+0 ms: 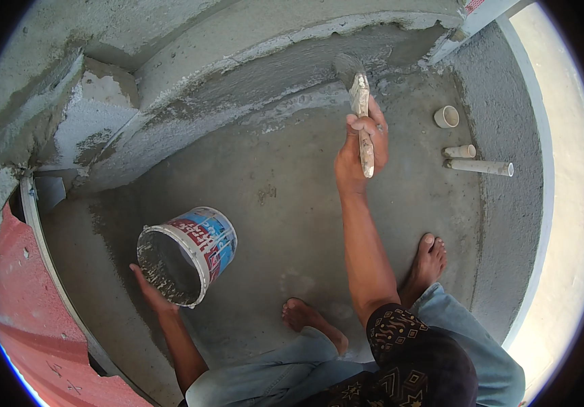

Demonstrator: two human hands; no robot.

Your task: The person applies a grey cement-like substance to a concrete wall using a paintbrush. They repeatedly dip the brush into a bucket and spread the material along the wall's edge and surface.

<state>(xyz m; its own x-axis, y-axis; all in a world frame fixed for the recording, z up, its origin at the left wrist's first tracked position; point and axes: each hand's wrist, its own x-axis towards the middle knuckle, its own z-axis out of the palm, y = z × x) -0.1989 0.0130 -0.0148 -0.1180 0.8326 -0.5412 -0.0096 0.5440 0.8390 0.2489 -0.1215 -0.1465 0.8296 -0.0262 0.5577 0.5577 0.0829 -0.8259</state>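
My right hand is closed round the handle of a wide paintbrush, which is caked with grey material. The brush's bristles are against the low grey wall at the far side, near where it meets the floor. With my left hand I hold a white plastic bucket with a blue and red label, gripping it near its rim. The bucket is tilted, its mouth facing left and toward me. Grey slurry coats its inside, with splatter along the lower part. Some of my left fingers are hidden behind the bucket.
Three short pale pipes rise at the right: an upright stub, a second stub and a longer pipe. A block-like step juts out at the far left. Red sheeting lies along the left. My bare feet stand on the grey floor.
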